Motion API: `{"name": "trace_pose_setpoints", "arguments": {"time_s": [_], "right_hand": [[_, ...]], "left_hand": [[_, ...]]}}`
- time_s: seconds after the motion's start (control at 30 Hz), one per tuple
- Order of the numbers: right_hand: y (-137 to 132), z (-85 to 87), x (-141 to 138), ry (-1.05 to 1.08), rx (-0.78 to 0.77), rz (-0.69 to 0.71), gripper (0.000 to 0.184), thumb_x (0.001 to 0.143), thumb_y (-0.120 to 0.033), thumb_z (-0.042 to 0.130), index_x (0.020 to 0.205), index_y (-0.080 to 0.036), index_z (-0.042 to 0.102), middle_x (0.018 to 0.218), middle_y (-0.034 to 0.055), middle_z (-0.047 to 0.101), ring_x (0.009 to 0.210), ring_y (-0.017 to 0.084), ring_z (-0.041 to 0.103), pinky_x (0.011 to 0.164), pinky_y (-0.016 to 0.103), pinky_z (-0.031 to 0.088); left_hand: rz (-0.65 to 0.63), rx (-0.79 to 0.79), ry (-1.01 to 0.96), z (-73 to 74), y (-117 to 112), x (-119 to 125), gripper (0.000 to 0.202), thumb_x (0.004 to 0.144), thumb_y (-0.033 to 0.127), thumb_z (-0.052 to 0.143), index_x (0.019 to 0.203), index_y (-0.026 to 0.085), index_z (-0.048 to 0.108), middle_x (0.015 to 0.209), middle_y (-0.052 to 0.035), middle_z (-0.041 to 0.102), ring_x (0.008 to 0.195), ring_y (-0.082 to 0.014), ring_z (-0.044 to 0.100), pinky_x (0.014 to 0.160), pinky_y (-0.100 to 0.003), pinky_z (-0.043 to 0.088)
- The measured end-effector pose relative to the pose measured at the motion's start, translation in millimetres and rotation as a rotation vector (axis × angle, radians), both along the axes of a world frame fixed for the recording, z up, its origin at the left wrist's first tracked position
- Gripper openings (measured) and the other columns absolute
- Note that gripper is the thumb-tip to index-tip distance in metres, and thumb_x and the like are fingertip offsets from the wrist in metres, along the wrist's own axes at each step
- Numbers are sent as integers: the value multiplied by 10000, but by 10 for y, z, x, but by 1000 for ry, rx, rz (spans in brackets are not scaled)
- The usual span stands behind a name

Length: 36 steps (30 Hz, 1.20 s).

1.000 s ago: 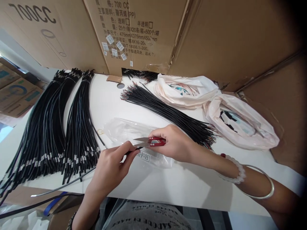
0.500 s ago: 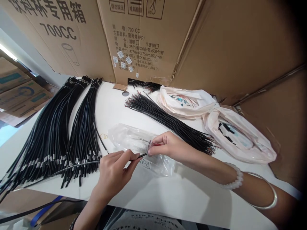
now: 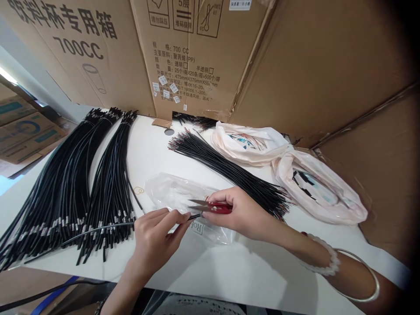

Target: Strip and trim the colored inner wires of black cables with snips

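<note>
Pinched between thumb and forefinger of my left hand [image 3: 160,240] is a black cable [image 3: 101,228], its long end trailing left over the cable bundles. Its short end sticks out to the right, near the fingers of my right hand [image 3: 241,214]. That hand is closed around small red-handled scissors [image 3: 218,208], with the blades parted and pointing left above the cable end. Whether the blades touch the cable I cannot tell. Beneath both hands lies a clear plastic bag [image 3: 173,186] with printed letters.
Black cable bundles [image 3: 72,175] with whitish bands lie at the left. Another bundle [image 3: 226,168] with stripped ends stretches behind my right hand. Two rolled-down pale bags [image 3: 348,205] holding small scraps sit at the right. Large cardboard boxes [image 3: 197,65] wall off the white table's back.
The scissors have turned and opened in my right hand, so the blades and red handles now show. My left hand keeps its hold on the cable. The view has shifted slightly.
</note>
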State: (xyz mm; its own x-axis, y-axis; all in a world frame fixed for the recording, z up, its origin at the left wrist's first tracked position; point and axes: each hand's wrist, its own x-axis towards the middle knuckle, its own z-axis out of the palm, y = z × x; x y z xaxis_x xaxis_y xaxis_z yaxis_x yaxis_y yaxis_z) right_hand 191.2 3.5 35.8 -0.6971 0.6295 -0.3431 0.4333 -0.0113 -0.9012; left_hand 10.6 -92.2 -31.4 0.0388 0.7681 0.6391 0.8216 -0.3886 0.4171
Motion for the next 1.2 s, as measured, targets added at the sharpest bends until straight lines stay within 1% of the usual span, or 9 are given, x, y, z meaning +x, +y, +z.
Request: {"name": "trace_pose_setpoints", "arguments": {"time_s": [0.1,0.17,0.33,0.43,0.6,0.7,0.8,0.93,1.2], "right_hand": [[-23,101,-16,-184,375,89,67,691,-158,630,630,-175,608,555,-57,465,536,89,359,518,227,242],[-29,164,-31,-278,543,139,74,693,-165,650,628,-181,619,539,-53,483,527,91,345,523,240,217],[5,266,-63,-461,756,277,156,760,-221,634,615,-183,595,552,-30,520,508,101,285,515,266,159],[33,271,-68,-473,748,331,153,735,-187,627,594,-183,567,537,-40,480,506,101,247,510,265,156],[77,197,-40,-339,581,274,150,700,-136,618,578,-186,545,508,-64,396,508,92,266,515,235,211],[88,158,-25,-323,638,320,135,700,-136,634,599,-184,559,528,-60,426,523,90,265,533,238,206],[81,147,-30,-375,722,383,126,716,-154,636,624,-185,556,548,-49,458,536,95,277,539,252,179],[63,138,-68,-429,721,410,147,721,-191,644,626,-183,532,546,-48,462,530,95,255,529,260,160],[-26,40,-87,-322,558,99,74,726,-167,666,664,-185,630,559,-48,538,532,85,378,547,240,223]], "left_hand": [[20,0,50,8,-2,2,226,841,185,675,670,187,527,487,73,497,428,-63,429,460,-212,322],[29,-3,82,15,-2,2,235,848,186,663,661,186,520,480,73,464,433,-66,425,464,-215,310],[31,-21,145,17,10,-3,228,867,205,632,665,186,527,476,69,437,433,-75,412,458,-226,282],[18,-47,101,11,9,-12,197,860,194,636,686,186,545,487,69,465,432,-73,416,457,-215,298],[-17,-99,-87,-34,1,-43,202,844,232,686,682,184,574,527,63,558,423,-54,434,456,-181,345],[-36,-134,-141,-64,13,-56,177,845,238,684,688,181,628,536,51,592,429,-57,472,455,-178,360],[-22,-115,-183,-75,37,-57,214,852,294,685,670,182,666,482,58,535,413,-56,460,435,-180,341],[-22,-69,-228,-85,52,-65,167,830,285,717,700,184,687,497,61,527,429,-50,473,442,-176,349],[19,16,-273,-120,77,-67,91,763,189,784,793,203,699,586,68,620,477,-34,491,479,-150,396]]}}
